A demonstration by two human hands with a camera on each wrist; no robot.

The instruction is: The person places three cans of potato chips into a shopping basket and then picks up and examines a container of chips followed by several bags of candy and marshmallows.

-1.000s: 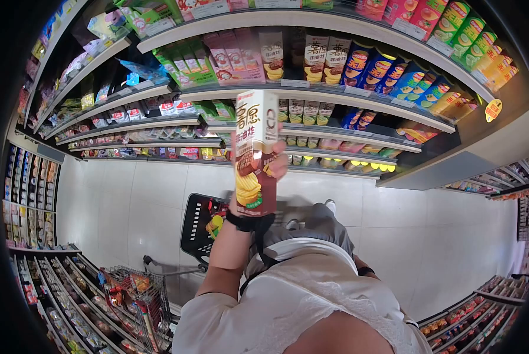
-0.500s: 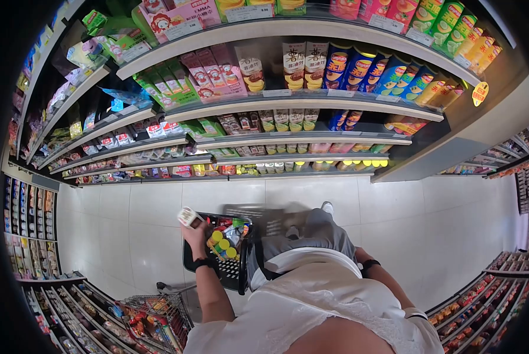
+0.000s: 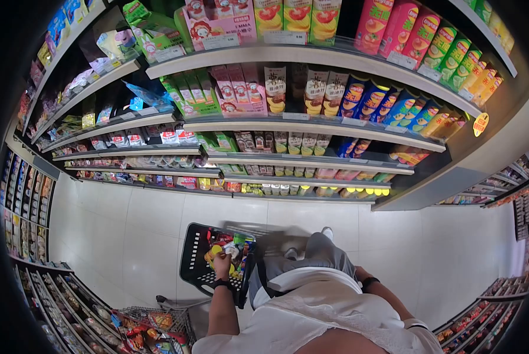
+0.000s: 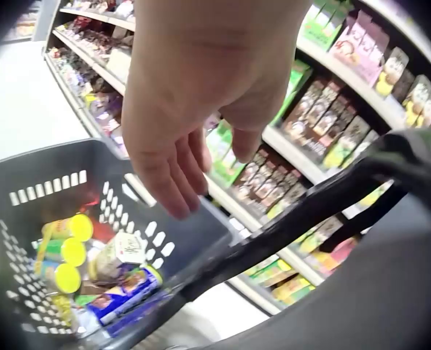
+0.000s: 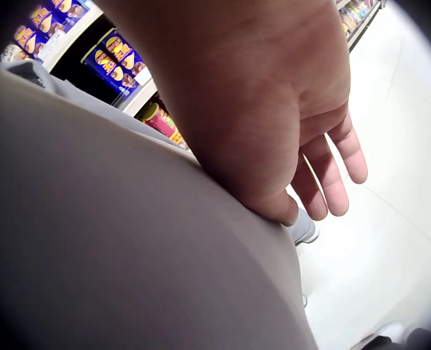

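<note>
My left hand point(image 3: 221, 265) point(image 4: 208, 102) hangs over the black basket point(image 3: 193, 251) point(image 4: 55, 164), fingers relaxed and apart, holding nothing. Inside the basket in the left wrist view lie yellow-lidded cans point(image 4: 73, 251), a box with a white end point(image 4: 120, 255) and a blue can point(image 4: 128, 292) on its side. The basket's dark handle runs toward the body at the right of that view. My right hand point(image 5: 266, 109) hangs beside the grey trousers with loose fingers and nothing in them.
Snack shelves point(image 3: 311, 127) curve across the front, with brown and white boxes point(image 3: 315, 93) and blue cans point(image 3: 353, 94). A wire cart point(image 3: 152, 321) with packets stands at the lower left. Both feet are on the pale tiled floor point(image 3: 394, 236).
The left hand has carried the brown and white box from before the shelves down to the basket and let it go. The right hand stays at the side.
</note>
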